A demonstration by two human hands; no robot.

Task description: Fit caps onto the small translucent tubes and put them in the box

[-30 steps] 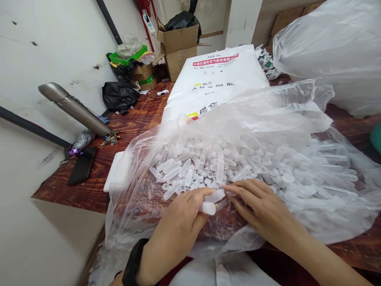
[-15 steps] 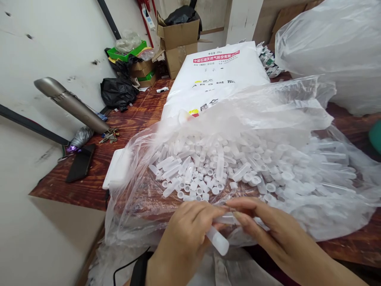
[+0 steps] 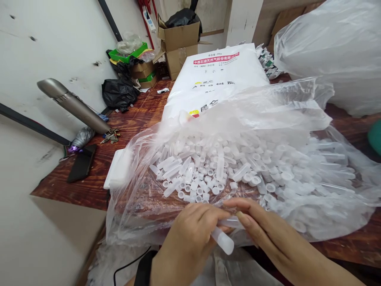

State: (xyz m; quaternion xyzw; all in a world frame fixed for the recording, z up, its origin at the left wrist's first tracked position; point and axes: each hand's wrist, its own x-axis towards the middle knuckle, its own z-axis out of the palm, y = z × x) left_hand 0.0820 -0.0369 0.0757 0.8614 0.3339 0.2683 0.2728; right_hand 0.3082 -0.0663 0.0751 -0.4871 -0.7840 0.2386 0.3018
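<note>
At the lower middle, my left hand (image 3: 192, 234) is closed around translucent plastic tubes. One capped tube (image 3: 224, 240) sticks out below its fingers, pointing down and right. A second tube (image 3: 233, 222) runs between both hands. My right hand (image 3: 268, 234) closes on that second tube with thumb and fingers; its far end is hidden behind them. Just beyond the hands, many loose translucent tubes (image 3: 220, 167) and small white caps (image 3: 215, 190) lie heaped on an opened clear plastic bag (image 3: 133, 202).
A white printed sack (image 3: 217, 75) lies behind the heap. On the left are a metal flask (image 3: 74, 105), keys (image 3: 111, 136), a dark phone (image 3: 81, 163) and a white box (image 3: 114, 169). A big filled plastic bag (image 3: 330, 59) stands at the right back.
Both hands have shifted slightly right. The capped tube has moved right with my left hand, and less of the second tube shows between the hands.
</note>
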